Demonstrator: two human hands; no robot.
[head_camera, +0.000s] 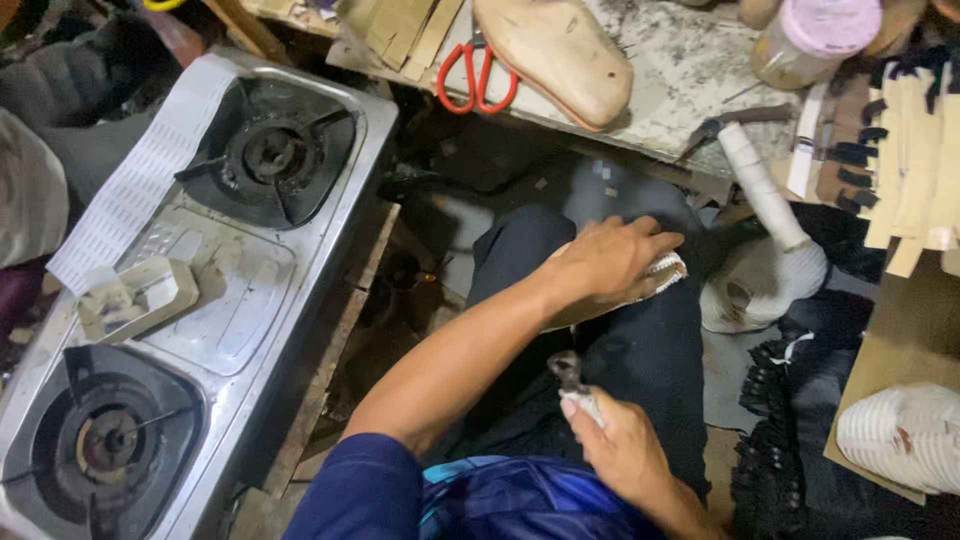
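- On the lap, over dark trousers: left hand (610, 262), fingers curled down and pressed on a pale shoe piece (668, 272) with a white ribbed edge, mostly hidden beneath the palm.
- Nearer the body: right hand (625, 445), grip closed round a small metal tool (572, 378), its dark head pointing up.
- Left: steel gas stove (240, 270), two burners.
- Desk (690, 70) above: red-handled scissors (476, 78), wooden shoe form (560, 55).

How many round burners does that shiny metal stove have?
2. One burner is at the far end of the stove, near the scissors. The other burner is at the near end, by the bottom left corner. None seem hidden.
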